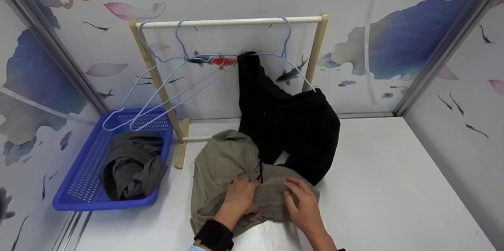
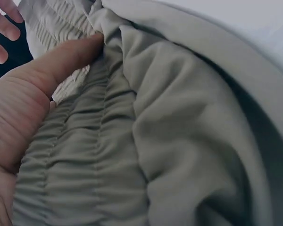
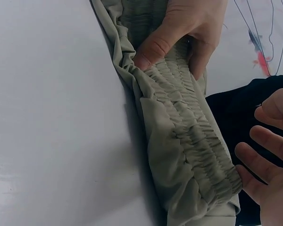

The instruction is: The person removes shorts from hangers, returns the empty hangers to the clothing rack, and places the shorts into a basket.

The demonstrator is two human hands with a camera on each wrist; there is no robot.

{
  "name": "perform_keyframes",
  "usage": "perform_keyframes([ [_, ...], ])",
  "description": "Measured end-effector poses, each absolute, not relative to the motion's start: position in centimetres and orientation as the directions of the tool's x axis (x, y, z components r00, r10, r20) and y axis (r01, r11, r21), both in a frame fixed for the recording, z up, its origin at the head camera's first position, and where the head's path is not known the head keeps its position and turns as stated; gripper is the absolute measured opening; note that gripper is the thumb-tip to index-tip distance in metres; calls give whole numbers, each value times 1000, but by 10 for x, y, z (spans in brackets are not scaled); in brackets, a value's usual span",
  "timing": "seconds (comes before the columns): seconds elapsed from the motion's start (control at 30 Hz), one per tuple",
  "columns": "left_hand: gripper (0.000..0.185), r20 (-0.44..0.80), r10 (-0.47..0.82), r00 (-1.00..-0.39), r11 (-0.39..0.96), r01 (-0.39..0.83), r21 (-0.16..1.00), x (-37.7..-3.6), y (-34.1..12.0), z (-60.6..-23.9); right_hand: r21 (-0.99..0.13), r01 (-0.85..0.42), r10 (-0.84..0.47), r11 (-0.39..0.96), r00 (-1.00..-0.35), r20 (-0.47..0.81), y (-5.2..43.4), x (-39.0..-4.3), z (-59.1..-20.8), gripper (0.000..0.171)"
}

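Note:
A khaki garment [image 1: 228, 164] with a gathered elastic waistband [image 3: 188, 132] lies crumpled on the white table [image 1: 378, 188], close to me. My left hand [image 1: 238, 198] pinches the waistband between thumb [image 2: 61, 61] and fingers [image 3: 198, 52]. My right hand [image 1: 303, 203] hovers at the other end of the waistband, and its spread fingers [image 3: 259, 155] hold nothing. A black garment [image 1: 291, 129] hangs from a pale blue hanger [image 1: 287, 52] on the rack, its lower part pooled on the table behind the khaki one.
A small wooden rack with a white rail [image 1: 228, 22] stands at the back of the table, with two bare pale blue hangers [image 1: 157, 97] at its left end. A blue plastic basket [image 1: 102, 203] at the left holds a grey garment [image 1: 134, 168]. Patterned walls enclose the table.

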State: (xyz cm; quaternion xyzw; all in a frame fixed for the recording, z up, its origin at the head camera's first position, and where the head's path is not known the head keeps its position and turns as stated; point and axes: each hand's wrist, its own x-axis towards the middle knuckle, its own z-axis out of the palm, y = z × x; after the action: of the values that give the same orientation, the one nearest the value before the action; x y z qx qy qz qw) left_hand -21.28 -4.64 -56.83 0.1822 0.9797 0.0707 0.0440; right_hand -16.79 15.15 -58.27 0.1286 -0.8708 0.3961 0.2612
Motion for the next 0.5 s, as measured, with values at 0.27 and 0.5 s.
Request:
perform_keyframes([
  [0.27, 28, 61, 396, -916, 894, 399, 205, -207, -56, -571, -619, -445, -14, 647, -818, 574, 150, -169, -584, 24],
  [0.5, 28, 192, 392, -900, 856, 433, 282, -204, -70, -577, -660, -391, -18, 641, -868, 496, 144, -167, -584, 23],
])
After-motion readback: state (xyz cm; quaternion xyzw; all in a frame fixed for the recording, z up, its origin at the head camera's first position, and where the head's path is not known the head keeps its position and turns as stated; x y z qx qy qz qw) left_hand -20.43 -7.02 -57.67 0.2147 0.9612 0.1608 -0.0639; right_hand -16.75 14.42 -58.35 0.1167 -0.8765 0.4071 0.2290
